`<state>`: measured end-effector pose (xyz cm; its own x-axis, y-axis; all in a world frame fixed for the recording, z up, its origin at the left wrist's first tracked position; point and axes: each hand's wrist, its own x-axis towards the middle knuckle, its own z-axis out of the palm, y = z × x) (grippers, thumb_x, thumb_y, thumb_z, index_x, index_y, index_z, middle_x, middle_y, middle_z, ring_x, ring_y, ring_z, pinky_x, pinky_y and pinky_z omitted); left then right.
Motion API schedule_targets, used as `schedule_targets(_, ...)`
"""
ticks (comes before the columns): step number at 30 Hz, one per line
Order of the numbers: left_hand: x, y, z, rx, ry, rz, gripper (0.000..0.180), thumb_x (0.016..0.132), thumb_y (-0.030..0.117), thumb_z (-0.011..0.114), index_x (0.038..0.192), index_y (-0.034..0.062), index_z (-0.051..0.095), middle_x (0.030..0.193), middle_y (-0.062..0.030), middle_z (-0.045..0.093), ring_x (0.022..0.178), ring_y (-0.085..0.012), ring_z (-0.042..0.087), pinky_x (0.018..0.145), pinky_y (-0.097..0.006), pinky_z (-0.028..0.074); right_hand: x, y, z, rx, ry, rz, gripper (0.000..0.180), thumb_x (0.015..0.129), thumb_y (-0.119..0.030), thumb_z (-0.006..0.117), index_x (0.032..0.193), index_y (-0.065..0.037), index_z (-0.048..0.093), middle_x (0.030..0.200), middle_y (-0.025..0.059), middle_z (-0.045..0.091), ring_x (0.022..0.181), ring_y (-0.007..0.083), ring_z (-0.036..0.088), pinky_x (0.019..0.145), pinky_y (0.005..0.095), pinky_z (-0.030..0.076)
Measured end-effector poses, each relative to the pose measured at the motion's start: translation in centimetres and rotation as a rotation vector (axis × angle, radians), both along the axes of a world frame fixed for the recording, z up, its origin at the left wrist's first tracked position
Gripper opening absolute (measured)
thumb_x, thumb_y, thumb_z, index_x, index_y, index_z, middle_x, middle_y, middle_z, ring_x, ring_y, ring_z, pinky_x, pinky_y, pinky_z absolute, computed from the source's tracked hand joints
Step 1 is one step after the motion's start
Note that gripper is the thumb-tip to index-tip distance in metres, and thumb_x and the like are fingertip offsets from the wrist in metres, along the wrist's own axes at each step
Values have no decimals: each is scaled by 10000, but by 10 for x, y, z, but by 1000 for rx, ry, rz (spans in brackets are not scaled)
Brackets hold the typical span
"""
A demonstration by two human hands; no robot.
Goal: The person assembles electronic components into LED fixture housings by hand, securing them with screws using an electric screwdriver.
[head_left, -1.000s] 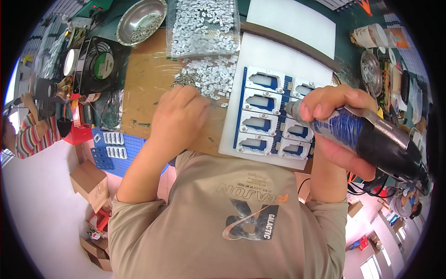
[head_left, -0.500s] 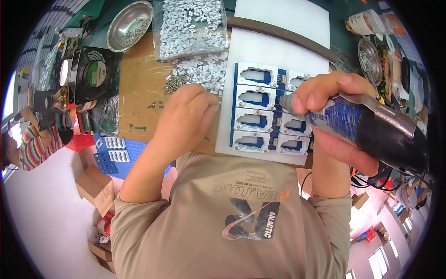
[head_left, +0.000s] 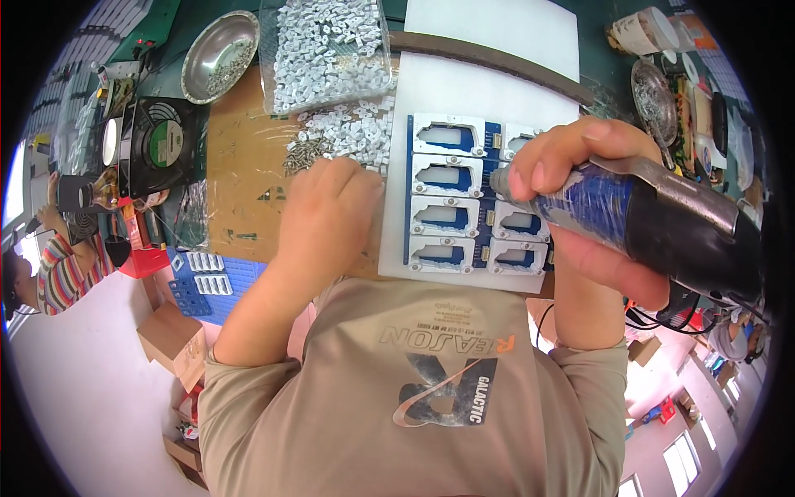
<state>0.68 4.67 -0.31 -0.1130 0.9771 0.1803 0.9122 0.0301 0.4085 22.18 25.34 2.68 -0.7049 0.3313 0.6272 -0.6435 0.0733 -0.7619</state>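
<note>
My right hand [head_left: 571,153] is wrapped round a black and blue electric screwdriver [head_left: 683,228], its tip end toward the left over the blue circuit boards [head_left: 489,178]. White plastic frames [head_left: 447,176] with cut-out windows sit on these boards in two columns. The screwdriver and hand cover part of the right column. Left of the boards, my left hand [head_left: 330,211] is closed, knuckles up, at the near edge of a pile of small screws [head_left: 305,153]. Its fingertips are hidden, so what they hold cannot be seen. Small white plastic pieces [head_left: 356,132] lie heaped beyond it.
A clear tray [head_left: 327,54] of white pieces and a metal bowl [head_left: 221,58] stand at the far left. A dark bar [head_left: 489,62] crosses the white foam sheet [head_left: 497,21]. A black fan [head_left: 161,142] stands farther left, and another person [head_left: 66,261] is at the left edge.
The whole view has shifted slightly to the left. Both hands keep nearly the same places, with the screwdriver still in the right one.
</note>
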Motion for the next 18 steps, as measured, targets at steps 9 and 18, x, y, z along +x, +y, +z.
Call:
schedule_targets(9,3,-2,-5,165,-23,11,197,796,77,759,983,102,702,948,-44,619,869,-272,610,759,-403,490,-9,1,-6,18,69,4,1160,771,-759,786,1540,20,401,1158,207,646,962,331,682,841,452,577)
schedule_targets(18,8,49,4,314,-232,25,156,759,48,787,895,72,715,935,-75,646,896,-305,638,788,-425,523,-10,1,37,64,-25,54,1218,689,-872,755,1514,-36,430,1128,149,626,920,291,651,808,437,547)
